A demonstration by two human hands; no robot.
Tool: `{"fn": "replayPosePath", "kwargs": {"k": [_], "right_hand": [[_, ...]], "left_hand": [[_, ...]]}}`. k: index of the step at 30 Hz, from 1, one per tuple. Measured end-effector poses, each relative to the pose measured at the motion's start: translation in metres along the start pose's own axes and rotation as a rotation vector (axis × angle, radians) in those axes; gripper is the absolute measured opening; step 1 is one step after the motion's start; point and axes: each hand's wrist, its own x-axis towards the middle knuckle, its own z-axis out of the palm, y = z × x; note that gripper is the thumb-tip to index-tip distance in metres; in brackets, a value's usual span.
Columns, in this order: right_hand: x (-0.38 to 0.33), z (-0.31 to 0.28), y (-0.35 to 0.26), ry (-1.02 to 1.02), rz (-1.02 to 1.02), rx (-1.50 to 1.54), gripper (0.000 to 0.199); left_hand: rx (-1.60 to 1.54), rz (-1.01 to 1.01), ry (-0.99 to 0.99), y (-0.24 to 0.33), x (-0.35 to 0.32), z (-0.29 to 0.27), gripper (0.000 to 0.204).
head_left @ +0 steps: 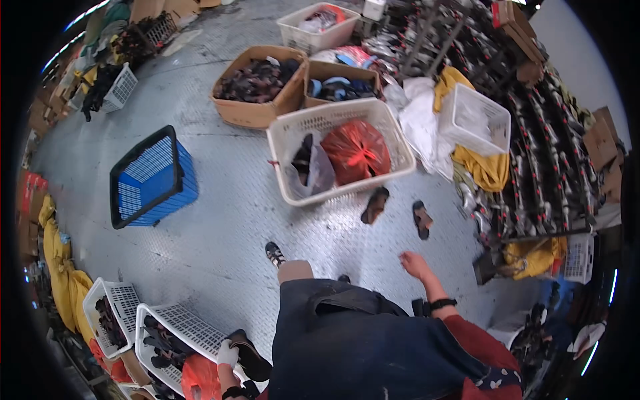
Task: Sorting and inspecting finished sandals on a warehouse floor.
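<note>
My left hand (228, 353), in a white glove, is low at the left, closed at the edge of a dark slipper (249, 356). Its fingers are partly hidden, but the slipper appears gripped. Just beside it is a white basket (190, 328) with dark footwear and an orange-red plastic bag (201, 375). My right hand (415, 265) is bare and held out over the floor, its fingers loosely bent with nothing seen in them. Beyond it two brown and black sandals, one (375, 205) left of the other (421, 220), lie apart on the floor.
Ahead stands a large white basket (288, 185) holding a red bag. Behind it are cardboard boxes (248, 115) of dark items. A blue basket (160, 200) stands left on the metal floor. Racks (547, 153) and yellow cloths (490, 168) line the right; white baskets (125, 301) crowd the lower left.
</note>
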Motion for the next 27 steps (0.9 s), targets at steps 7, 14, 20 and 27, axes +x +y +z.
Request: {"fn": "replayPosePath", "kwargs": {"k": [7,14,20,27], "right_hand": [[-0.066,0.025,-0.043,-0.2,0.393,-0.075,0.022],[0.138,0.048,-0.101,-0.255,0.252,-0.063,0.018],[0.297,-0.011,-0.278,-0.189,0.033,0.425,0.022],[0.406,-0.004,-0.273,-0.113,-0.051,0.134,0.023]], "left_hand": [[0.094,-0.053,-0.012,0.054,0.107,-0.087,0.045],[0.52,0.265,0.154,0.107,0.162,-0.207,0.039],[0.671,0.251,0.181,0.182,0.188,-0.301,0.026],[0.466,0.074,0.105,0.191,0.207,-0.223,0.056]]}}
